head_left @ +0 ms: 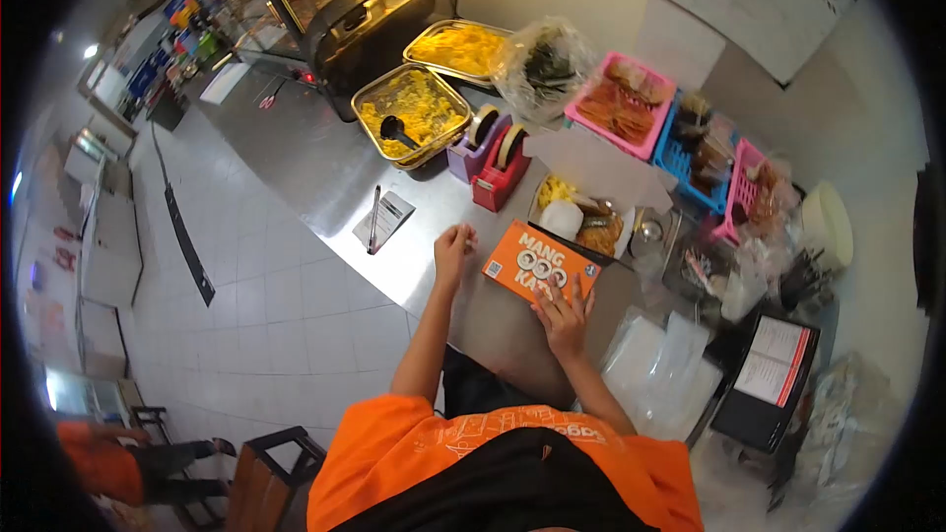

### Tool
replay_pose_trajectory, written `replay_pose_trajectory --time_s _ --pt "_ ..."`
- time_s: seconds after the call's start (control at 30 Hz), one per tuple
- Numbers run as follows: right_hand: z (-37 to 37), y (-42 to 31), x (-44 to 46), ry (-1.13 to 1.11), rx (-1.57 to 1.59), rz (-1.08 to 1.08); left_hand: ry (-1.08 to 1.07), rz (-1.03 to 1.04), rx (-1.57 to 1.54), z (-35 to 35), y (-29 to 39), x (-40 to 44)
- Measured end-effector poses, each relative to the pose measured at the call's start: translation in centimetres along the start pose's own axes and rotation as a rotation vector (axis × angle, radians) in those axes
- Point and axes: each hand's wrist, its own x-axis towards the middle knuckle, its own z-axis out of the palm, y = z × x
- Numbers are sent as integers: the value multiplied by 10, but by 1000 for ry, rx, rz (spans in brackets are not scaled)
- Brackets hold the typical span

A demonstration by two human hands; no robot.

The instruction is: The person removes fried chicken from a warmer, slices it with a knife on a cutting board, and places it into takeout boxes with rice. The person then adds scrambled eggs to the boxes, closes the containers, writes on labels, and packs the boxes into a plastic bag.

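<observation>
head: right hand on one box

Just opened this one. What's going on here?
At a steel counter, a person's right hand rests on an orange box, fingers spread over its printed top. The left hand is raised just to the left of the box, fingers curled; whether it holds anything is too small to tell. Behind the orange box sits an open box with food in it, and a red tape dispenser stands nearby.
</observation>
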Motion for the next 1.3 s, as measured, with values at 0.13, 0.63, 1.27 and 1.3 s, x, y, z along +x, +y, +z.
replay_pose_trajectory --time_s 0.13,0.63,1.27,1.3 --pt "-2 0 3 17 -1 0 -49 -156 -28 26 31 -98" --pt "-16 6 -10 -7 81 64 -681 -275 603 15 -31 -66" --pt "-86 29 -71 -113 506 139 -200 231 1047 107 -14 53" --pt "-84 31 -68 -117 522 130 -187 228 996 101 -24 54"
